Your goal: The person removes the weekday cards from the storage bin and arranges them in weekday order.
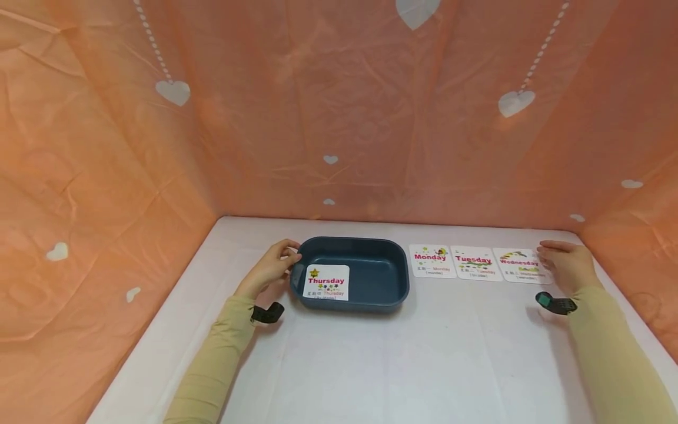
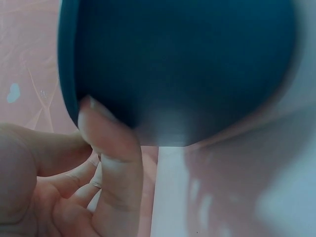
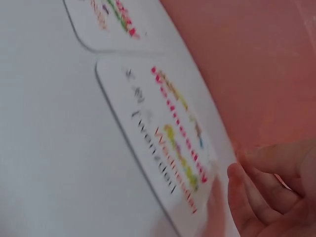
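Note:
My left hand (image 1: 272, 265) pinches the left end of a dark blue tray (image 1: 392, 303). In the left wrist view, thumb and fingers (image 2: 116, 163) lie on either side of the tray's rim (image 2: 69, 59). A Thursday card (image 1: 326, 282) lies face up inside the tray, at its left. To the right, the Monday card (image 1: 431, 261), Tuesday card (image 1: 475, 263) and Wednesday card (image 1: 521, 265) form a row on the table. My right hand (image 1: 569, 264) is at the right edge of the Wednesday card, fingers loosely bent, with nothing visible between them.
A white-covered table (image 1: 413, 359) bears the tray and cards. Orange cloth (image 1: 349, 118) with white hearts hangs behind it and on both sides. Dark wrist mounts (image 1: 267, 312) sit on both sleeves.

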A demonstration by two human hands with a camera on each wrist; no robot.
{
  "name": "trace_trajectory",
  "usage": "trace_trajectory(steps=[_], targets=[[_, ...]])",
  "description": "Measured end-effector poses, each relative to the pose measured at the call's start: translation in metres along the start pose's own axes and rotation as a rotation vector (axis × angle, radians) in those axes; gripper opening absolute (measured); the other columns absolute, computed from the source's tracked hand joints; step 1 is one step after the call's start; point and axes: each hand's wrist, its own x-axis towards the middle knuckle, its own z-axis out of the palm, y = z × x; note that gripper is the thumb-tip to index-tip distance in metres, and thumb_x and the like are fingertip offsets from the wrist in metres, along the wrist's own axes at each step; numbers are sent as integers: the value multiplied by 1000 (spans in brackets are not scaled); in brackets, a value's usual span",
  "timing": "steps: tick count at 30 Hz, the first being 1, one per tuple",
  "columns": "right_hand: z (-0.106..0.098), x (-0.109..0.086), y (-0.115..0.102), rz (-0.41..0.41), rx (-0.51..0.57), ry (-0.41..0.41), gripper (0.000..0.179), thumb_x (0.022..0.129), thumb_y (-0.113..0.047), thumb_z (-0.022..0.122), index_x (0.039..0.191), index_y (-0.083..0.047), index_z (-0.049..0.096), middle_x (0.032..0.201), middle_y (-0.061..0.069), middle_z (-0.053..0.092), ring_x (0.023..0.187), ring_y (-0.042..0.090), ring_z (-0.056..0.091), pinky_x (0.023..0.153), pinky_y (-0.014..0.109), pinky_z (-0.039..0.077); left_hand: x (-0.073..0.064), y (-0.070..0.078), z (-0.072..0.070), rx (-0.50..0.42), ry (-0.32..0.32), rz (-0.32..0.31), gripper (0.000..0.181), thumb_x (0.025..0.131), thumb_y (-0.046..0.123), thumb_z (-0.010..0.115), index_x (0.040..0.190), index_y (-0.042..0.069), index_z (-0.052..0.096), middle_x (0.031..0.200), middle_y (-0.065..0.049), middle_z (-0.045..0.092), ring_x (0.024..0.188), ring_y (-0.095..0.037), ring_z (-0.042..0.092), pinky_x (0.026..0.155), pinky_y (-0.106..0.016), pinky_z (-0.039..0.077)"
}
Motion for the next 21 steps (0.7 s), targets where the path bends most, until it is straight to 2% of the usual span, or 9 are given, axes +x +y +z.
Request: trace_trajectory(steps=[2,4,8,11,16,21], targets=[[4,-3,-9,-58,-39,-23,53,97,-18,57,137,11,38,87,-23,60,81,-4,59,71,15,50,0,0,0,6,1,5,31,98,9,53,128,0,47,102,-25,55,67,-19,53,53,-30,44],[11,-4,-19,-130,-131,-37,51,98,-19,55,135,13,39,85,-25,59,80,-6,59,72,15,49,0,0,0,11,1,7,31,98,9,53,128,0,47,102,-25,55,67,-19,53,54,-30,44],[30,-6,-41,-196,-206,-73,57,98,-26,55,137,12,39,88,-28,56,80,-11,58,76,15,48,0,1,1,13,-3,9,32,98,9,53,128,0,47,102,-25,55,66,-19,52,54,-30,44],[47,-8,-56,-223,-192,-122,59,98,-28,55,139,10,37,93,-26,58,84,-11,58,78,14,47,0,2,1,5,-8,11,32,98,9,53,128,-1,47,101,-25,55,65,-19,52,53,-30,44],[76,-13,-79,-269,-116,-188,54,97,-22,59,138,8,40,101,-18,64,90,-5,61,80,15,47,1,2,2,1,-11,14,31,98,8,53,128,-1,47,101,-25,54,65,-18,51,53,-31,44],[108,-20,-100,-310,-114,-243,49,96,-20,59,135,6,45,113,-3,66,96,1,62,84,19,48,0,0,1,9,-2,14,32,99,8,53,128,-1,46,101,-26,54,66,-19,52,53,-31,45]])
